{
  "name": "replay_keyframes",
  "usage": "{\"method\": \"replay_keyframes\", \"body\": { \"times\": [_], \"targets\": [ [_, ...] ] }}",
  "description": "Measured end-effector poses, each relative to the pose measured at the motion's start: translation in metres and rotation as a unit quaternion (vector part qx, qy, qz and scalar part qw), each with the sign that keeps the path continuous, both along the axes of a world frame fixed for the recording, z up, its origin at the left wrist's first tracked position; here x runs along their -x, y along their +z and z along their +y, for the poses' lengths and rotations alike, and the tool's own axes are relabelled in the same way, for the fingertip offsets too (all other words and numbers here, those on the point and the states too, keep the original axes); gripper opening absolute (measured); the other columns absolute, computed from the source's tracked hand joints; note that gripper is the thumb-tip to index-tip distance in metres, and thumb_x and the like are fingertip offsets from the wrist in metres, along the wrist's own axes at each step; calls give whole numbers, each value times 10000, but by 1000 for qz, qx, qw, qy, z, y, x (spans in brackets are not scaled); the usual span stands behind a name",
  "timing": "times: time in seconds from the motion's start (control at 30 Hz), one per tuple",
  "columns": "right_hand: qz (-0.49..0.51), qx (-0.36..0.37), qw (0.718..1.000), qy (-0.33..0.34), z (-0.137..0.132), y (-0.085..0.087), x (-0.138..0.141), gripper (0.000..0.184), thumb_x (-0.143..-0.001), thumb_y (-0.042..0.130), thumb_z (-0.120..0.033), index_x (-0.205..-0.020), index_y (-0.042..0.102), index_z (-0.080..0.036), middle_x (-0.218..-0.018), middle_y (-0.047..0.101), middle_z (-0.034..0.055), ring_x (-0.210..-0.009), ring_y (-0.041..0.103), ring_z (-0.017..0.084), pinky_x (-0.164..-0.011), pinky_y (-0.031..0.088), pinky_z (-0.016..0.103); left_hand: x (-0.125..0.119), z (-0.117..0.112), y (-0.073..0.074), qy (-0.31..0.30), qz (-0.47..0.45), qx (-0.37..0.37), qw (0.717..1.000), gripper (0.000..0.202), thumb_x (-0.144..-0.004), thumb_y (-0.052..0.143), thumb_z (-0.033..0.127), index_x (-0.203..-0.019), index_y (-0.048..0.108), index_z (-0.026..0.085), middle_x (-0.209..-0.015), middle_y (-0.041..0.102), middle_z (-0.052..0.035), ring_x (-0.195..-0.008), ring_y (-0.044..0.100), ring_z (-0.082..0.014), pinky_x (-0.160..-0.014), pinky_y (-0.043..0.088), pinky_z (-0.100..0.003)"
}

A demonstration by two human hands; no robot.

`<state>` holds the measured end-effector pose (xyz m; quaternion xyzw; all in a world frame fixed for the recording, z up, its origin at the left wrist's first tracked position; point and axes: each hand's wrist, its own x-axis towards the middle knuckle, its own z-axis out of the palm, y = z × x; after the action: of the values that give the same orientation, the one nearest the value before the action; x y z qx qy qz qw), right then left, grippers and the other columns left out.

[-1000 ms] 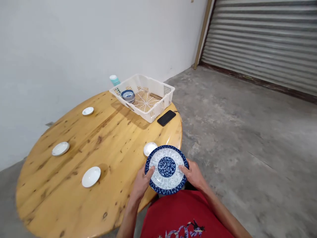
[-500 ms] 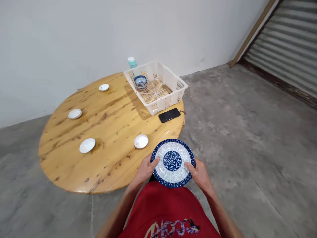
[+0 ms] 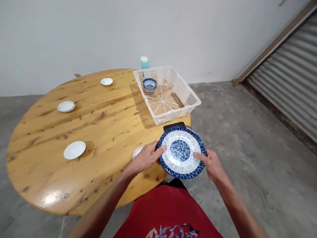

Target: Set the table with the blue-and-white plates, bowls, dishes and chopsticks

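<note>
A blue-and-white patterned plate (image 3: 180,150) is held out in front of my body, face up, near the table's right edge. My left hand (image 3: 150,154) grips its left rim with the thumb on top. On the opposite rim my right hand (image 3: 210,162) has its thumb over the face and its fingers underneath. Whether more plates lie beneath this one cannot be seen. Beside my left hand is a small white saucer (image 3: 136,152), partly covered by that hand. The plate overlaps the near part of a black phone (image 3: 174,125).
A white plastic basket (image 3: 170,115) on the wooden table (image 3: 106,125) holds stacked blue-and-white bowls (image 3: 150,85) and chopsticks (image 3: 177,99). A turquoise bottle (image 3: 145,62) stands behind it. White dishes (image 3: 74,150), (image 3: 66,106), (image 3: 107,81) are spread to the left.
Both hands have carried the plate forward and slightly right, so it now overlaps the phone. My view has shifted closer to the table, and my left hand now partly covers the near saucer.
</note>
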<state>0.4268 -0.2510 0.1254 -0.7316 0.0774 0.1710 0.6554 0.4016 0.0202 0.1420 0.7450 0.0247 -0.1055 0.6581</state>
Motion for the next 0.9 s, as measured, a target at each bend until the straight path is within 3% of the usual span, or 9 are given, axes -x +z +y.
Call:
{"method": "replay_keyframes", "body": {
  "times": [0.1,0.27,0.43,0.53,0.67,0.73,0.9],
  "targets": [
    [2,-20,1000,-4,11,22,-38,377,-619,816,-416,-818,738,-106,-754,735,73,-666,671,222,-648,546,320,-29,13,25,-11,-1,2,1000,346,-827,654,460,-773,662,119,-671,631,-34,-599,609,-151,-577,473,-230],
    [-39,17,999,17,28,65,-112,277,-574,822,-320,-748,714,-133,-615,668,29,-575,639,201,-557,529,292,-80,28,61,-18,-50,-42,998,311,-880,586,437,-754,598,153,-686,631,-21,-624,641,-146,-582,527,-233],
    [-105,61,991,55,51,86,-200,180,-587,774,-245,-694,654,-165,-563,611,5,-521,596,168,-474,501,263,-136,40,74,45,-55,-41,997,318,-920,539,386,-708,569,151,-686,627,-30,-664,668,-146,-673,574,-279],
    [-123,79,985,96,65,83,-252,156,-620,764,-221,-689,636,-165,-593,621,12,-532,603,164,-469,508,264,-167,43,69,90,-53,-49,993,284,-936,495,322,-733,578,142,-695,613,-20,-745,684,-150,-735,572,-294],
    [-115,87,980,140,82,63,-312,135,-650,755,-182,-699,632,-158,-613,619,14,-574,631,180,-517,540,291,-205,42,52,187,-25,-119,975,187,-914,543,289,-816,599,139,-692,596,-12,-843,691,-183,-795,563,-325],
    [-101,89,978,158,89,51,-336,130,-670,751,-171,-699,624,-157,-618,613,12,-586,635,178,-553,551,306,-223,40,40,220,-2,-127,967,171,-913,548,275,-825,592,135,-698,593,-17,-852,690,-194,-803,563,-343],
    [-39,114,971,205,105,20,-383,109,-725,702,-140,-671,606,-145,-636,611,21,-557,592,150,-582,545,322,-267,34,-2,256,62,-59,963,141,-898,520,211,-790,560,130,-712,595,-35,-799,686,-189,-767,569,-346]
  ]
}}
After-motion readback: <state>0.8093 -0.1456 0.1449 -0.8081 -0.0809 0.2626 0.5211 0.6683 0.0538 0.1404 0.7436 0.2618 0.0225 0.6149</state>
